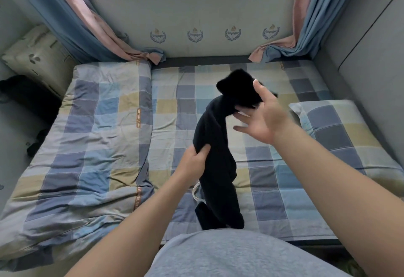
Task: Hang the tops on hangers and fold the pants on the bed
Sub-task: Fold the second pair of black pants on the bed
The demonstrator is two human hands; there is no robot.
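Black pants point(215, 136) hang in a twisted length over the middle of the bed point(273, 189), held up off the checked sheet. The left hand point(195, 159) grips them at mid-length, fingers and thumb curled round the fabric. The right hand point(265, 117) is higher and farther out at the bunched upper end, thumb raised beside the bunch and fingers spread below it. It is blurred, and I cannot tell whether it actually grasps the cloth. A white drawstring point(195, 191) loops out below the left hand. The lower end dangles near the bed's near edge, just above the person's grey shirt point(229, 255). A rumpled checked duvet point(91, 136) covers the left side and a matching pillow point(341, 136) lies at the right.
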